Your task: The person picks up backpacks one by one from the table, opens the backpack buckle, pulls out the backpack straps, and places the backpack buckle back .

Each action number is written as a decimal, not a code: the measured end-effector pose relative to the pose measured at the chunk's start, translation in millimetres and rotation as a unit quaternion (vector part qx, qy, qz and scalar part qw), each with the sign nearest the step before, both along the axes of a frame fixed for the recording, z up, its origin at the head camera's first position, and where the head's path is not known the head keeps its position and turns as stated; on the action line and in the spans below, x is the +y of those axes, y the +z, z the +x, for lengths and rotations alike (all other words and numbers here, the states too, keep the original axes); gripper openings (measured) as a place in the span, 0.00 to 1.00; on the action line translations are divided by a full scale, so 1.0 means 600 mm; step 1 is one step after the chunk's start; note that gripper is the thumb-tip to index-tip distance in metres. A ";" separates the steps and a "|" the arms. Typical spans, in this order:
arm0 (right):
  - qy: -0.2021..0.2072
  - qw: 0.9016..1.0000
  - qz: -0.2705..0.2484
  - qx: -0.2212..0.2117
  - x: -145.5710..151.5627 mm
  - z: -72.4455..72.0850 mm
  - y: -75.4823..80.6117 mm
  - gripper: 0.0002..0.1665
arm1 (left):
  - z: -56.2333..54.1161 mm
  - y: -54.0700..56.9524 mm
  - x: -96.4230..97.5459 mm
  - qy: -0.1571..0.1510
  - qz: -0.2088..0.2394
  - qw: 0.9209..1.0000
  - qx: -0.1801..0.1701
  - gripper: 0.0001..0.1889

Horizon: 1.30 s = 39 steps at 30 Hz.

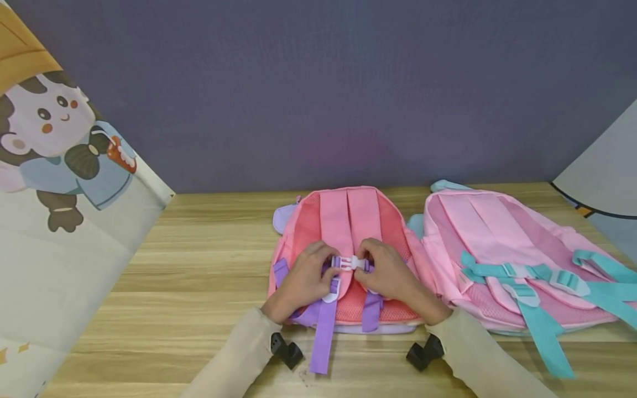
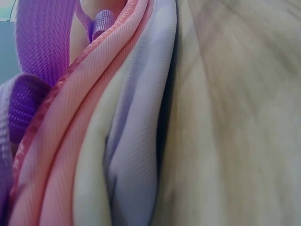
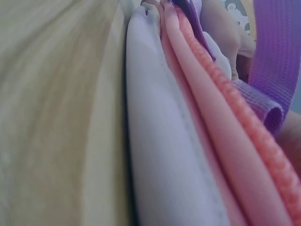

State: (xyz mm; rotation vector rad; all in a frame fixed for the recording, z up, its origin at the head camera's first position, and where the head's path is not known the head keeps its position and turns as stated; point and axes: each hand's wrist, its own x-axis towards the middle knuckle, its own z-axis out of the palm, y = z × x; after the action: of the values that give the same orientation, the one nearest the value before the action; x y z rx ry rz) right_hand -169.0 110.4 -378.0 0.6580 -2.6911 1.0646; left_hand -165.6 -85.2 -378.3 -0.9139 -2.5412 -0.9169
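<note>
A coral-pink backpack (image 1: 303, 226) lies with its straps facing up, in the middle of the head view. Across its shoulder straps is a white side-release buckle (image 1: 354, 263) on purple webbing. My left hand (image 1: 306, 279) pinches the pronged half at its left end. From the other side, my right hand (image 1: 388, 271) pinches the socket half. The two halves meet end to end, with the prongs showing at the socket's mouth. Purple webbing (image 2: 44, 37) loops over the backpack's edge in the left wrist view, and a purple strap (image 3: 275, 52) hangs close to the right wrist camera.
Right beside it lies a lighter pink backpack (image 1: 478, 221) with teal straps (image 1: 542, 331) and white buckles. Both rest on a wood-grain table (image 1: 199, 265). A dark panel (image 1: 323, 94) rises behind, and a cartoon-printed sheet (image 1: 64, 166) borders the left side.
</note>
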 end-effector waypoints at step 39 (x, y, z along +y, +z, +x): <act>0.086 0.989 -0.004 0.121 -0.010 0.004 0.001 0.20 | 0.002 0.006 0.002 -0.007 0.018 0.999 -0.050 0.12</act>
State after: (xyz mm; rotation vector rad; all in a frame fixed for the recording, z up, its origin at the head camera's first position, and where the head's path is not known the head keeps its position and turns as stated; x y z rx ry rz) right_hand -166.4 104.6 -377.2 0.9657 -2.4568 0.9637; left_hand -164.7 -83.7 -374.4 -0.8970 -2.5947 -1.0331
